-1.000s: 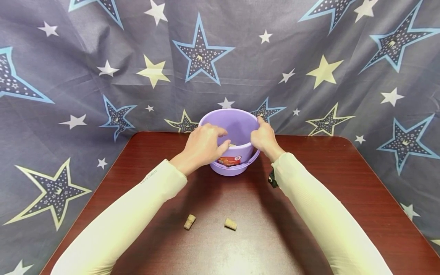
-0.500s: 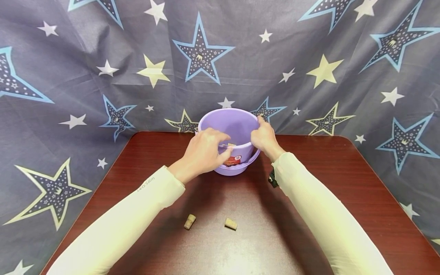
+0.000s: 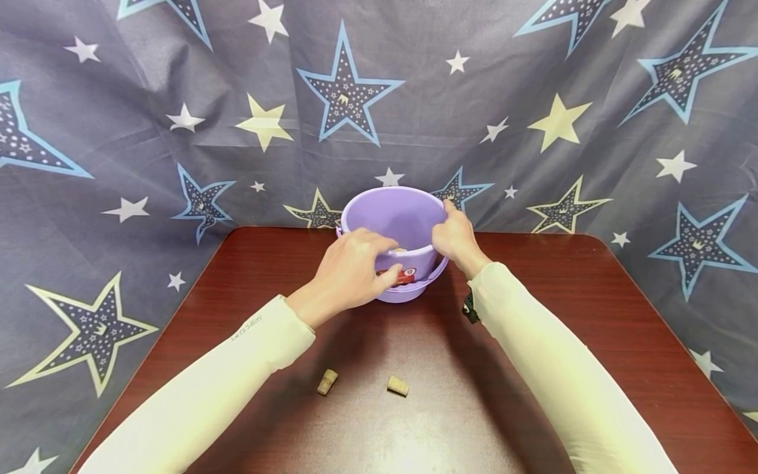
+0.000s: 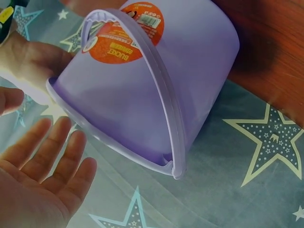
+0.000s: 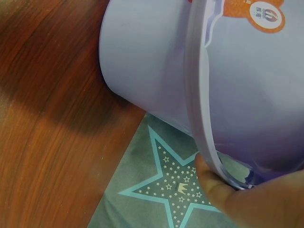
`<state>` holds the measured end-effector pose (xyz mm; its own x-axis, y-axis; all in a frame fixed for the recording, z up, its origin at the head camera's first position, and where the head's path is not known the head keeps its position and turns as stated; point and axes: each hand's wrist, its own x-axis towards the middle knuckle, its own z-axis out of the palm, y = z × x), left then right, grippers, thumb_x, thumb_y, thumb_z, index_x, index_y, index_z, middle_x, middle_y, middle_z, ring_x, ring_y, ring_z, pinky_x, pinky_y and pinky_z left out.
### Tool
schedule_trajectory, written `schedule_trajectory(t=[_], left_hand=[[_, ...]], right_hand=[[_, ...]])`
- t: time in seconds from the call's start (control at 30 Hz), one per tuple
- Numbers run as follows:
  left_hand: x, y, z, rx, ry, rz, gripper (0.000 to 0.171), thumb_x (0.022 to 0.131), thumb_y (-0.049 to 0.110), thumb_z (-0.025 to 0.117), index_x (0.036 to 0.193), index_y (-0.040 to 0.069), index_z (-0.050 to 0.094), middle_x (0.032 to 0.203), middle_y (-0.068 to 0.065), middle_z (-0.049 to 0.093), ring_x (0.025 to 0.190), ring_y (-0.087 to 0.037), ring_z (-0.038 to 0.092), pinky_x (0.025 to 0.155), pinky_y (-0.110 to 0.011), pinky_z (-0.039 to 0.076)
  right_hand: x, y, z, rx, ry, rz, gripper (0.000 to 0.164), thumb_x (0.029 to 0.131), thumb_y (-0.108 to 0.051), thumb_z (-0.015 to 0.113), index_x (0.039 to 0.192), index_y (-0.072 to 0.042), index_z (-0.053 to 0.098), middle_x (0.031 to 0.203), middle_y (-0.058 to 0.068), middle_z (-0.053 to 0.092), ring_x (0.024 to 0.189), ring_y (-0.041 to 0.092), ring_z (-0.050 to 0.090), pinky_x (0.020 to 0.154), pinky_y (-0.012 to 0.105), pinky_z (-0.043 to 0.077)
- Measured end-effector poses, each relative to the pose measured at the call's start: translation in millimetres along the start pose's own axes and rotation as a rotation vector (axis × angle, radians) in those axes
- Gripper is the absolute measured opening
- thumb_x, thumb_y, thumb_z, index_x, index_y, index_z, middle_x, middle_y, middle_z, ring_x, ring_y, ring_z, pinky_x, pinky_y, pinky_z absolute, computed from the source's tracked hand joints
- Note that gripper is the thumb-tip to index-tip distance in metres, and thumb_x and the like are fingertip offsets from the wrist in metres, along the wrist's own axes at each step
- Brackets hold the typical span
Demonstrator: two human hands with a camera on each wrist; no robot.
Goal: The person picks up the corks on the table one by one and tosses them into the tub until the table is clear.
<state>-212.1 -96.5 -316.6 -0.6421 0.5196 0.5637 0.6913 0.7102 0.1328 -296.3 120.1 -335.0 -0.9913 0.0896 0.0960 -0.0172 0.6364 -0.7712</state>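
Observation:
A purple bucket [image 3: 408, 224] with an orange-red label stands at the back of the table, its carrying handle [image 4: 152, 61] lying down against the near side. My right hand [image 3: 456, 238] grips the bucket's rim on the right; in the right wrist view the thumb [image 5: 213, 183] is beside the handle's end. At the front left of the rim is my left hand [image 3: 349, 270], fingers spread and holding nothing. The left wrist view shows its fingers [image 4: 66, 156] apart from the rim. Something tan shows inside the bucket, mostly hidden by the near wall.
Two small tan cork-like pieces lie on the brown table [image 3: 533, 342] in front: the left piece [image 3: 327, 382] and the right piece [image 3: 397, 386]. A grey curtain [image 3: 426, 118] with printed stars hangs behind the table and along both sides.
My left hand has shifted down and slightly toward me along the bucket's front left, uncovering the handle's left end. The right hand keeps its place on the rim. Both cork-like pieces are unmoved.

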Motion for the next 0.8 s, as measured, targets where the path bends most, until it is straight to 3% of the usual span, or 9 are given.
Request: schedule_trajectory(t=[0.47, 0.8], left_hand=[[-14.7, 3.8, 1.1, -0.014, 0.08, 0.083, 0.03, 0.084, 0.028, 0.078, 0.11, 0.012, 0.079, 0.097, -0.001, 0.076, 0.095, -0.022, 0.067, 0.083, -0.04, 0.053], [-24.9, 6.3, 2.5, 0.007, 0.067, 0.131, 0.031, 0.083, 0.027, 0.078, 0.108, 0.009, 0.077, 0.102, -0.002, 0.076, 0.101, -0.022, 0.07, 0.092, -0.04, 0.053]], right_hand=[[-0.1, -0.6, -0.1, -0.005, -0.003, -0.002, 0.074, 0.092, -0.004, 0.039, 0.164, -0.009, 0.023, 0.162, 0.015, 0.037, 0.147, 0.03, 0.037, 0.12, 0.041, 0.029], [-0.1, -0.2, 0.7, -0.006, -0.003, -0.003, 0.074, 0.091, -0.004, 0.04, 0.164, -0.008, 0.024, 0.162, 0.015, 0.036, 0.147, 0.03, 0.037, 0.12, 0.042, 0.029]])
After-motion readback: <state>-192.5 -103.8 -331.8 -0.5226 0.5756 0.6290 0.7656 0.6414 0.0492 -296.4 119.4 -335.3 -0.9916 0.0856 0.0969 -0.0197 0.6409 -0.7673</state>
